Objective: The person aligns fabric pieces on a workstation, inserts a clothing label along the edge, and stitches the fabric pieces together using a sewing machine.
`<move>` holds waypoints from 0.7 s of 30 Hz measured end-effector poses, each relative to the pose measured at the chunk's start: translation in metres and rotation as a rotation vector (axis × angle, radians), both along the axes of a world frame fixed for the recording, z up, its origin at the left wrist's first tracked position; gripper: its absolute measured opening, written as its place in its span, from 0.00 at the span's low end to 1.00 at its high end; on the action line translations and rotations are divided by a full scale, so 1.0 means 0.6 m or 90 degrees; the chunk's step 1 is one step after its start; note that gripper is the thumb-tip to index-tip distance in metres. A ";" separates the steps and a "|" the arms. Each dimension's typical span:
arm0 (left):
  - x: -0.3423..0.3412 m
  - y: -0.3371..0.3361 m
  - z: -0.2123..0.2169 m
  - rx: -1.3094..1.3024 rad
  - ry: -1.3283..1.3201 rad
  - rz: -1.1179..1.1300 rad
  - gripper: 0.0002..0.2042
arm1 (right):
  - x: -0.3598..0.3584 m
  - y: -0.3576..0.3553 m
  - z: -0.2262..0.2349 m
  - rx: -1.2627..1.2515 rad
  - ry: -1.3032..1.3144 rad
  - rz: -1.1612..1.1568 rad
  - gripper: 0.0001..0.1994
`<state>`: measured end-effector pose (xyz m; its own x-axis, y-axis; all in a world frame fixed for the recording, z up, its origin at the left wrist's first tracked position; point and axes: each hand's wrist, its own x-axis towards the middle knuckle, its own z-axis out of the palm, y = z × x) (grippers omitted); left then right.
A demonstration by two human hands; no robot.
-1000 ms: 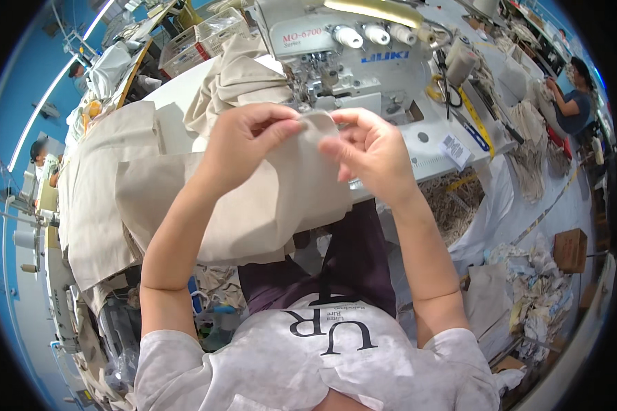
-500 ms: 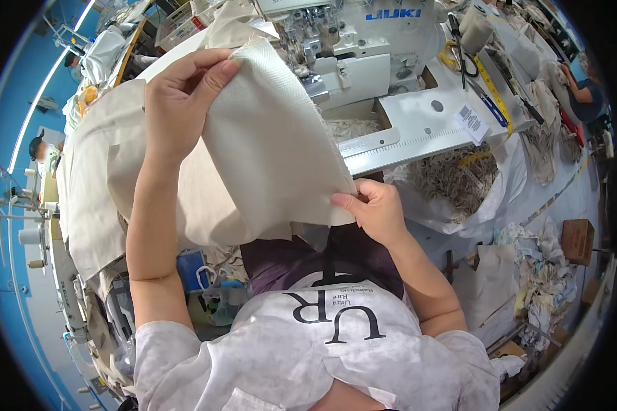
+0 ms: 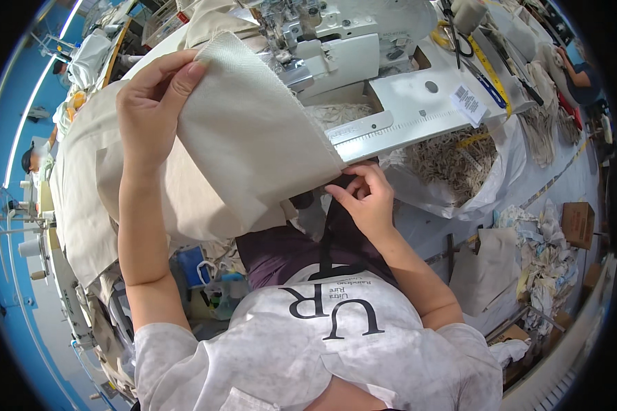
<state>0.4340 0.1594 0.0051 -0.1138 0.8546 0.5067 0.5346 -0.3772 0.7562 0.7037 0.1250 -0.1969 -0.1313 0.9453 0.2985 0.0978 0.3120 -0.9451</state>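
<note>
A beige woven fabric panel (image 3: 253, 130) with a frayed edge hangs in front of the sewing machine (image 3: 336, 55). My left hand (image 3: 151, 109) is closed on its upper left corner, thumb against fingers. By the panel's lower right corner is my right hand (image 3: 367, 202), its thumb and curled fingers apart, the fingertips at the corner's edge. Whether they touch the cloth I cannot tell. More beige fabric (image 3: 82, 198) lies spread to the left, passing under my left forearm.
On the machine table (image 3: 404, 103) lie scissors (image 3: 449, 38), a yellow tape measure (image 3: 487, 65), a thread cone (image 3: 469, 15) and a white label (image 3: 468, 105). A white bag (image 3: 507, 164) of fabric scraps hangs below. Cardboard box (image 3: 578, 225) at right; other people work farther off.
My left hand has moved left with the panel's corner. The right hand's thumb has come off the lower right corner, and the fingers have parted. The view has shifted slightly.
</note>
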 end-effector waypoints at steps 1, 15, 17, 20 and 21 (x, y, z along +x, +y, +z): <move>0.000 0.000 0.000 0.000 0.001 0.000 0.10 | -0.003 0.000 -0.003 -0.054 0.030 0.022 0.17; -0.013 0.010 0.008 -0.008 0.019 0.038 0.09 | 0.020 0.025 0.040 0.315 -0.074 -0.044 0.07; -0.016 0.009 0.011 -0.004 0.029 0.042 0.09 | 0.027 0.039 0.043 0.222 -0.066 0.059 0.07; -0.019 0.007 0.015 0.002 0.043 0.053 0.10 | 0.028 0.034 0.048 0.141 -0.013 0.041 0.07; -0.019 0.007 0.017 0.004 0.047 0.057 0.10 | 0.029 0.029 0.051 0.142 -0.007 0.024 0.07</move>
